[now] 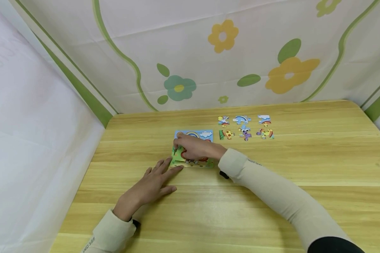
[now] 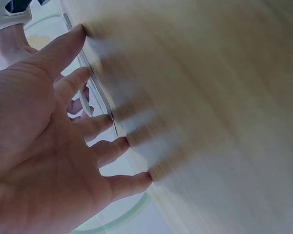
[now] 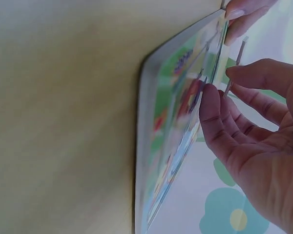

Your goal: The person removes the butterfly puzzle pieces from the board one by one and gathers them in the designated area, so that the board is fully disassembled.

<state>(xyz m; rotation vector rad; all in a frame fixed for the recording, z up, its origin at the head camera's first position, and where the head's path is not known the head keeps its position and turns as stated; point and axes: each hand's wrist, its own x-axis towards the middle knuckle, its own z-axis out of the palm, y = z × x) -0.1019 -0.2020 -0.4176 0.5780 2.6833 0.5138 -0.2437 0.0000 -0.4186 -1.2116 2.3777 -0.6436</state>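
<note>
A colourful cartoon puzzle board [image 1: 197, 165] lies flat on the table. My right hand [image 1: 194, 146] reaches across it and pinches a thin puzzle piece [image 3: 240, 54] between thumb and fingers. Seen edge-on in the right wrist view, the piece stands tilted over the board's far part, while one fingertip comes down at the board's surface. From the head, its green face [image 1: 179, 155] shows near the board's left side. My left hand [image 1: 153, 182] has its fingers spread, fingertips down on the wood and at the board's lower left corner; nothing is in its grasp.
Several loose puzzle pieces [image 1: 245, 134] lie in two rows to the right of the board on the wooden table [image 1: 272, 211]. A white flower-print cloth [image 1: 202, 63] hangs behind the table's back edge, and another white cloth [image 1: 28, 140] borders the left side.
</note>
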